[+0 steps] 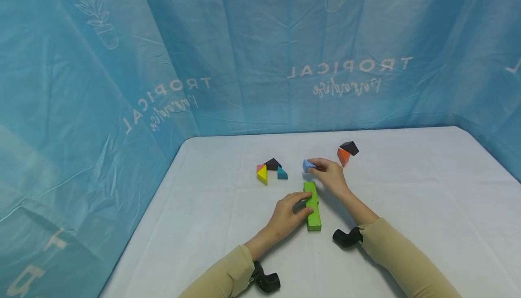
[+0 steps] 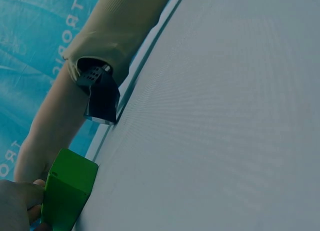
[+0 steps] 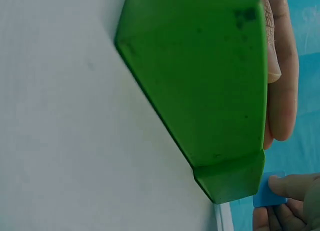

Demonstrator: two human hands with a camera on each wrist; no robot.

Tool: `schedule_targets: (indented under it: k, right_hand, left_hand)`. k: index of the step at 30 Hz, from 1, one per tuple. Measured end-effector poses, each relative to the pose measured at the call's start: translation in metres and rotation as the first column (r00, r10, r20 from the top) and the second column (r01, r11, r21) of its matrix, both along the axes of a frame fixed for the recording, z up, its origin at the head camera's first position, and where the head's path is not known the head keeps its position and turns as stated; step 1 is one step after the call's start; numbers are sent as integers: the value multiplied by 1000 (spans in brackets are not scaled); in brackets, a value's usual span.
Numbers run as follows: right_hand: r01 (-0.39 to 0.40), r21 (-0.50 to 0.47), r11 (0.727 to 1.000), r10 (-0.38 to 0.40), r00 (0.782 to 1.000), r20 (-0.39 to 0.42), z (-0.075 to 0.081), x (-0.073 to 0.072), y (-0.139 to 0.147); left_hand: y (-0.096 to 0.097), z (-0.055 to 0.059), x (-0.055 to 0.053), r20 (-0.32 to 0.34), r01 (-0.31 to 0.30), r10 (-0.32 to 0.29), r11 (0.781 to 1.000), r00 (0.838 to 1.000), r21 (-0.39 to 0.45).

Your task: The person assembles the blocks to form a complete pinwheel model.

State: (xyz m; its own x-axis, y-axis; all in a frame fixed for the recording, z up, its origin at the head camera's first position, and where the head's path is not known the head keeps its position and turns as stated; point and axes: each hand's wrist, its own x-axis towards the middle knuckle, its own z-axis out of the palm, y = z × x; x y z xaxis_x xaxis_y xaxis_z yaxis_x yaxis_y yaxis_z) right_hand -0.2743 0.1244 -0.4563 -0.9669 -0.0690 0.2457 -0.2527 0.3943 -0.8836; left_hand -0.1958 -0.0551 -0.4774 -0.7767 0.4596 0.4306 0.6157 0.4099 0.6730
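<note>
Two green blocks stand end to end on the white table, a far green block (image 1: 311, 186) and a near green block (image 1: 314, 223). My left hand (image 1: 286, 216) rests against their left side, index fingertip on the far one and thumb on the near one. Just beyond them my right hand (image 1: 330, 176) pinches a light blue triangular block (image 1: 307, 166) between thumb and fingers. In the right wrist view, the green block (image 3: 200, 81) fills the middle, with left-hand fingers (image 3: 283, 101) along its side and the blue block (image 3: 270, 191) lower right.
Left of the right hand lie a black block (image 1: 272, 164), a yellow triangle (image 1: 262, 175), a pink block (image 1: 260, 167) and a teal triangle (image 1: 282, 173). Farther right are an orange triangle (image 1: 343, 156) and another black block (image 1: 350, 148). Blue curtain (image 1: 260, 63) surrounds the table.
</note>
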Motion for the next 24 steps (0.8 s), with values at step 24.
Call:
schedule_targets:
  k: [24]
  right_hand:
    - [-38,118,992,45,998,-54,-15,5,1]
  left_hand:
    - [0,0,0,-10,-6,6,1000,1000,6]
